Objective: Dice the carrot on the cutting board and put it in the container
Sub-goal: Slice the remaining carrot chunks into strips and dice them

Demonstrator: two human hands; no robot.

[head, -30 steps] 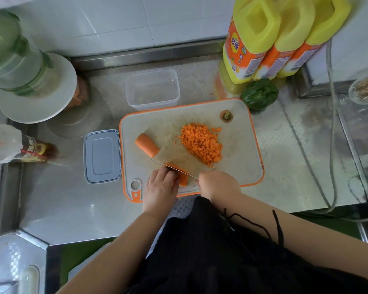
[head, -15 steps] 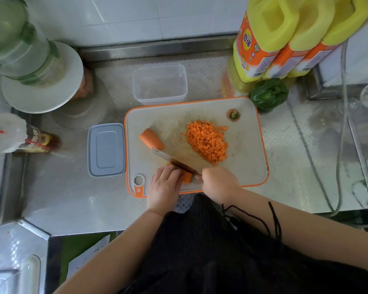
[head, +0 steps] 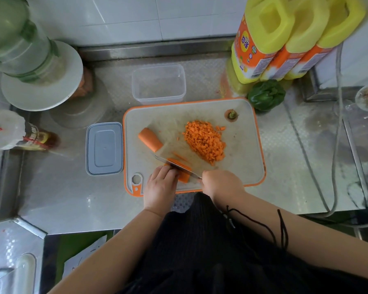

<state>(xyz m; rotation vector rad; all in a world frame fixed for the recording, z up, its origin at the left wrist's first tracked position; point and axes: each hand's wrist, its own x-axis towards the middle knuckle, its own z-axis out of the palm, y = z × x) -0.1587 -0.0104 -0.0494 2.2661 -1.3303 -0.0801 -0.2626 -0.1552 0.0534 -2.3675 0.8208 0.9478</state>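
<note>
A white cutting board with an orange rim point(head: 242, 166) lies on the steel counter. On it sit a pile of diced carrot point(head: 204, 141), a whole carrot chunk point(head: 150, 139) and a cut-off carrot top point(head: 231, 115). My left hand point(head: 160, 185) holds down a carrot piece point(head: 184, 176) at the board's near edge. My right hand point(head: 220, 183) grips the handle of a knife point(head: 174, 164), whose blade is on that piece. A thin slice lies just beyond the blade. A clear plastic container point(head: 158, 83) stands behind the board.
The container's grey lid point(head: 104, 148) lies left of the board. Yellow oil jugs point(head: 285, 39) and a green pepper point(head: 266, 95) stand at the back right. A large jar on a white plate point(head: 40, 81) and a sauce bottle point(head: 34, 139) are at the left. Cables run down the right side.
The knife has tipped from lying flat over the carrot to standing edge-down on the piece under my left hand. A thin slice now lies beside the blade.
</note>
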